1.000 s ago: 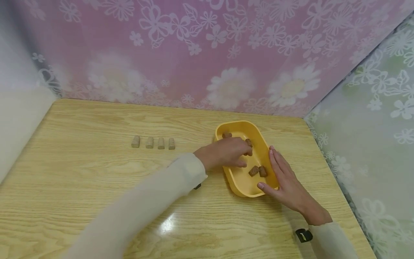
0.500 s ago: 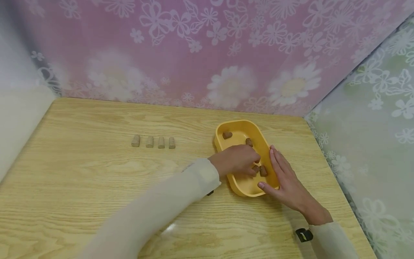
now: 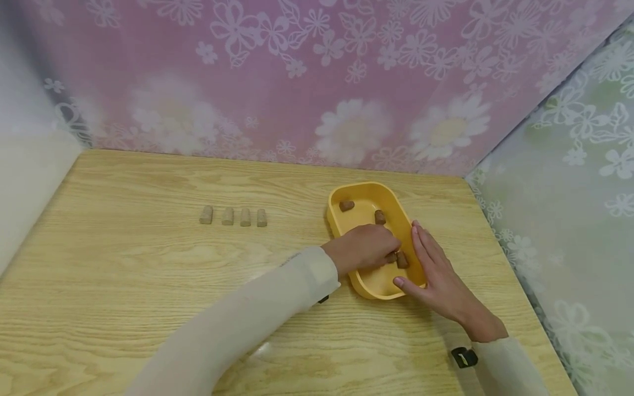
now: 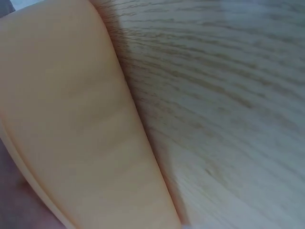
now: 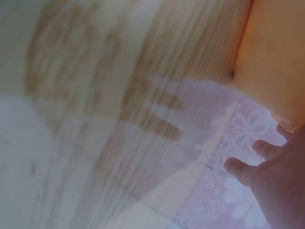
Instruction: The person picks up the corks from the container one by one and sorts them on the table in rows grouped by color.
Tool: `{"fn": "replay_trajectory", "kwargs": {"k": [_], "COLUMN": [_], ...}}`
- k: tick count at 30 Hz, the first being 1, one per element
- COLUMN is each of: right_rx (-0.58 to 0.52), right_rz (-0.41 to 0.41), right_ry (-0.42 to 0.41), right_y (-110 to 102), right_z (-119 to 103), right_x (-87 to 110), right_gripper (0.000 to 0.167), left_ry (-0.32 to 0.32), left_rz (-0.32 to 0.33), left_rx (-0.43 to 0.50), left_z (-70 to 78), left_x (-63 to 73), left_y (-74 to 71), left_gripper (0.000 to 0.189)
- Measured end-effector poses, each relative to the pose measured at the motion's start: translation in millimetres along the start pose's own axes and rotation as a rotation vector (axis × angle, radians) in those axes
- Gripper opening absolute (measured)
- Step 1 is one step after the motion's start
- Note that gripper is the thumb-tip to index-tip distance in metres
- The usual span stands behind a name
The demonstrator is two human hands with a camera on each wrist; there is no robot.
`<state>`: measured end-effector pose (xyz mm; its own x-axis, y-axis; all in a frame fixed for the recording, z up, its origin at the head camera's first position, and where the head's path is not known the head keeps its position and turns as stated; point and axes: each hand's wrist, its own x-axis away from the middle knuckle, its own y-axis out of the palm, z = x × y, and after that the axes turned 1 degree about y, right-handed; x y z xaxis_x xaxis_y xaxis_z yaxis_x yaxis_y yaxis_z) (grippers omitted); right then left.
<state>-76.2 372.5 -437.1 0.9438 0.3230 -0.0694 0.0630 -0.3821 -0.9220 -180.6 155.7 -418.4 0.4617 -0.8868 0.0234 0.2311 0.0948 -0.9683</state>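
my left hand (image 3: 365, 245) is down inside the yellow tray (image 3: 392, 204), fingers and thumb bent at a brown block (image 3: 391, 257); my knuckles cover most of that spot, so i cannot tell whether i have the block pinched or only touch it. a second brown block (image 3: 402, 260) lies on the tray floor just beside it. toward the far end i see a third brown block (image 3: 380, 216), by the right wall, and a fourth brown block (image 3: 346, 205), in the far left part.

my right hand (image 3: 441, 283) rests against the tray's right side, fingers straight along the outer wall, thumb spread well away from them and over the rim near the close end.

the tray sits on the right part of the wood-grain table (image 3: 124, 264). well to its left, four pale blocks (image 3: 228, 216) form a row, each apart from the next. a pink flowered backdrop (image 3: 282, 99) rises behind.
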Motion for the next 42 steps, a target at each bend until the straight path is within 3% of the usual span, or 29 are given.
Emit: {"fn": "replay_trajectory", "kwargs": {"k": [9, 14, 17, 26, 31, 39, 42], "right_rx": [-0.002, 0.004, 0.003, -0.005, -0.004, -0.006, -0.011], "right_rz": [-0.004, -0.009, -0.017, -0.028, -0.030, -0.025, -0.027], "right_ry": [0.010, 0.020, 0.032, 0.056, 0.061, 0.055, 0.053], "right_y": [0.2, -0.9, -1.7, -2.1, -1.2, -1.7, -2.2], "right_z": [-0.6, -2.5, -3.6, -5.1, -4.0, -4.6, -4.3], "right_x": [-0.4, -0.2, -0.1, 0.0, 0.4, -0.2, -0.2], "right_gripper": [0.111, 0.112, 0.112, 0.113, 0.112, 0.113, 0.113], "left_ry": [0.034, -0.022, -0.058, -0.100, -0.109, -0.118, -0.113], "left_rz": [-0.010, -0.065, -0.076, -0.039, -0.038, 0.020, 0.038], "left_rx": [-0.071, -0.035, -0.073, -0.164, -0.125, 0.050, 0.072], "left_z": [-1.1, -0.5, 0.0, 1.1, -0.5, -9.1, -12.7], "left_x": [-1.1, 1.1, 2.9, 7.1, 6.2, 9.9, 14.0], "left_y": [-0.1, -2.8, -3.5, -2.8, -2.8, -7.9, -11.3], "left_gripper": [0.010, 0.019, 0.024, 0.025, 0.019, 0.010, 0.008]}}
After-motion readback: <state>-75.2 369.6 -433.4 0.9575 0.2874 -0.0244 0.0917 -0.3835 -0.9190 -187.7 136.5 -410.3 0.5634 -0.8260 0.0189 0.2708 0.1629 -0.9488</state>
